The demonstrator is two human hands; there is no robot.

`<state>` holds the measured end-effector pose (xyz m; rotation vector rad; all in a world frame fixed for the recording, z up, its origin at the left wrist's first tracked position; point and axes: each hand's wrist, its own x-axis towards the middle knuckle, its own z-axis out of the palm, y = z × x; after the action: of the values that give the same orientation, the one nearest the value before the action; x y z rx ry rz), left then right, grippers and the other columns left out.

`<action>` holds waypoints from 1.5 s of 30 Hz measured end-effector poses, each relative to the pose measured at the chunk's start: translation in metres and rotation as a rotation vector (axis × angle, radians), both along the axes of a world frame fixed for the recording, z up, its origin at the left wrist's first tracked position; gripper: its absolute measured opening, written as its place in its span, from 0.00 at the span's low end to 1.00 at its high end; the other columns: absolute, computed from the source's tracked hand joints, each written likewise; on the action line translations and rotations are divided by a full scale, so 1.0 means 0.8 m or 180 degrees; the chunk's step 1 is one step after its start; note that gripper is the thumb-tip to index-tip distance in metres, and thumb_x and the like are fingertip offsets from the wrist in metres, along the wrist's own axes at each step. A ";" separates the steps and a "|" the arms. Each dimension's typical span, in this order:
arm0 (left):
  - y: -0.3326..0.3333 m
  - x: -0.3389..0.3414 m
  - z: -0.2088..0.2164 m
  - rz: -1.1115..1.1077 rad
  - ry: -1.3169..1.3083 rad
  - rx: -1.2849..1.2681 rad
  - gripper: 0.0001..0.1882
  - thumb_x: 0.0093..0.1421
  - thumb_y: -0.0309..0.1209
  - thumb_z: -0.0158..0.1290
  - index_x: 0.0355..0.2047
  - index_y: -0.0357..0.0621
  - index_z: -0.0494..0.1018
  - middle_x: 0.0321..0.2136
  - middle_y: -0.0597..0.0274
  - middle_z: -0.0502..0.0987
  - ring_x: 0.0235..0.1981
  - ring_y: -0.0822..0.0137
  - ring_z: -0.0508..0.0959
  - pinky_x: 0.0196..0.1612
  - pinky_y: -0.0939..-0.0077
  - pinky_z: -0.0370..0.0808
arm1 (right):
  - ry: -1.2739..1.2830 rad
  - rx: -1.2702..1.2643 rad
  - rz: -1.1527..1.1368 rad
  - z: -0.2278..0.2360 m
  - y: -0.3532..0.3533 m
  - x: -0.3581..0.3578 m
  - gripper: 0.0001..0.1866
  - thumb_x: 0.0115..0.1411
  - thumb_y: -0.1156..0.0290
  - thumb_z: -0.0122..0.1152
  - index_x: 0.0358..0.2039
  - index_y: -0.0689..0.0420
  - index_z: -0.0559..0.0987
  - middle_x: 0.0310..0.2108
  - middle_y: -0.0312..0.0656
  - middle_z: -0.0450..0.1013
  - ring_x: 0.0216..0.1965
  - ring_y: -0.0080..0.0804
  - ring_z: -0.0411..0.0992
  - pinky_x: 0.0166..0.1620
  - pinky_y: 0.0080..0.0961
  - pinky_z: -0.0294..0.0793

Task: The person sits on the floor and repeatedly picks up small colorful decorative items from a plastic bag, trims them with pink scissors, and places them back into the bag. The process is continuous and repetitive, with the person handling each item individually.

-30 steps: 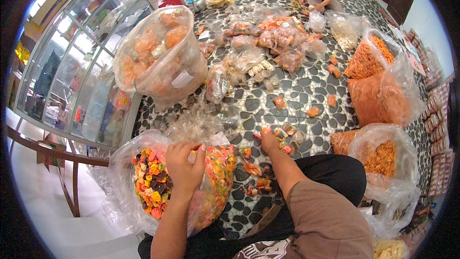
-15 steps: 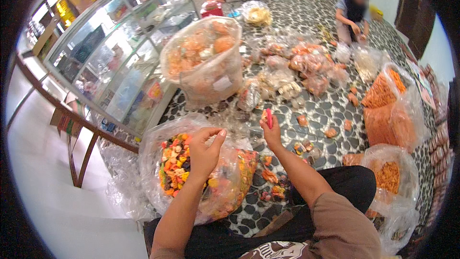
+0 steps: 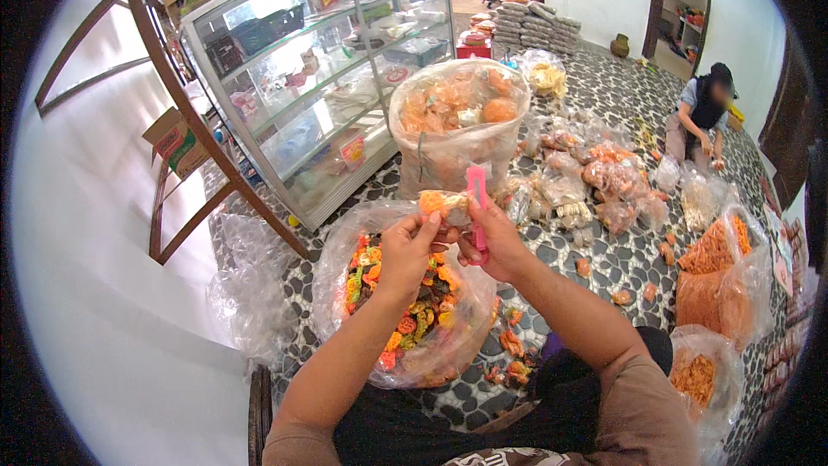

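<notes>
Pink plastic caught my eye first in the head view: a slim, clip-like hand tool [image 3: 476, 185] stood nearly upright in the right hand [image 3: 495, 243], whose fingers were curled closed round its lower part. The left hand [image 3: 412, 252] was pinched almost together, its thumb and fingertips on a small clear snack packet [image 3: 434, 201] with orange and yellow in it.

The packet's thin plastic end looked to me like the weak spot: held by fingertips alone, it could slide loose and spill. The tool might also nip a finger, the hands being so close together, or catch the film askew if it was bunched unevenly; I couldn't tell whether it was, since fingers hid part of it.

The packet lay above the left thumb, between the two hands, its clear end touching or just beside the tool. Both hands were raised over an open clear bag [image 3: 473, 328] of multicoloured curly snacks [image 3: 401, 324], so a dropped packet could land among them or on the pebble-patterned floor [image 3: 565, 272], where some small filled packets [image 3: 516, 371] lay right of the bag.
</notes>
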<state>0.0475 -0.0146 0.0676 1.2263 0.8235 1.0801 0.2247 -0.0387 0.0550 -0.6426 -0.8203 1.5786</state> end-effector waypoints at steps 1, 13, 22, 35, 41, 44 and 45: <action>-0.001 -0.006 0.003 0.0221 -0.0186 0.0041 0.16 0.70 0.39 0.57 0.38 0.35 0.80 0.29 0.63 0.83 0.31 0.73 0.83 0.39 0.79 0.79 | -0.0492 0.0088 -0.0116 0.010 0.004 -0.006 0.15 0.71 0.55 0.58 0.51 0.49 0.71 0.30 0.40 0.78 0.14 0.19 0.63 0.20 0.23 0.69; -0.007 -0.047 -0.021 0.0361 -0.0380 0.0024 0.10 0.66 0.31 0.61 0.40 0.34 0.80 0.32 0.66 0.82 0.30 0.77 0.80 0.39 0.81 0.79 | -0.2480 0.0080 -0.0336 0.012 -0.013 -0.022 0.18 0.64 0.60 0.70 0.44 0.56 0.73 0.29 0.33 0.75 0.25 0.17 0.69 0.22 0.18 0.69; 0.008 -0.077 -0.012 0.1050 0.0489 0.0722 0.14 0.66 0.30 0.61 0.44 0.29 0.81 0.29 0.67 0.82 0.28 0.80 0.77 0.33 0.84 0.73 | -0.4648 0.1896 -0.1098 0.052 -0.017 -0.012 0.12 0.68 0.66 0.57 0.49 0.55 0.74 0.34 0.52 0.78 0.34 0.56 0.78 0.35 0.48 0.76; 0.020 -0.076 -0.018 0.1048 0.0734 0.0976 0.11 0.67 0.28 0.58 0.43 0.30 0.81 0.29 0.65 0.83 0.30 0.80 0.78 0.34 0.81 0.75 | -0.5611 0.2305 -0.0793 0.058 -0.015 -0.056 0.30 0.63 0.73 0.57 0.66 0.38 0.70 0.32 0.40 0.78 0.26 0.47 0.78 0.26 0.42 0.77; 0.020 -0.073 -0.023 0.1385 0.0729 0.0985 0.12 0.68 0.29 0.56 0.41 0.30 0.81 0.27 0.66 0.82 0.28 0.81 0.77 0.32 0.82 0.73 | -0.5715 0.2235 -0.0648 0.062 -0.021 -0.059 0.32 0.61 0.74 0.58 0.66 0.37 0.70 0.31 0.41 0.77 0.25 0.46 0.78 0.25 0.42 0.77; 0.023 -0.078 -0.022 0.1448 0.0799 0.0858 0.14 0.69 0.32 0.57 0.41 0.29 0.81 0.30 0.64 0.83 0.31 0.77 0.79 0.35 0.79 0.77 | -0.5784 0.2191 -0.0613 0.065 -0.025 -0.060 0.33 0.60 0.74 0.58 0.66 0.37 0.70 0.30 0.41 0.77 0.25 0.47 0.78 0.25 0.42 0.76; 0.019 -0.084 -0.022 0.1468 0.0884 0.0678 0.15 0.69 0.33 0.57 0.41 0.29 0.81 0.31 0.63 0.83 0.32 0.75 0.81 0.37 0.77 0.79 | -0.5763 0.2140 -0.0567 0.064 -0.031 -0.061 0.33 0.60 0.74 0.58 0.66 0.37 0.70 0.30 0.41 0.77 0.25 0.47 0.78 0.25 0.42 0.76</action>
<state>-0.0196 0.0005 0.0503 1.4239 1.2730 1.4133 0.1756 -0.0636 0.1064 -1.5068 -2.3102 0.0723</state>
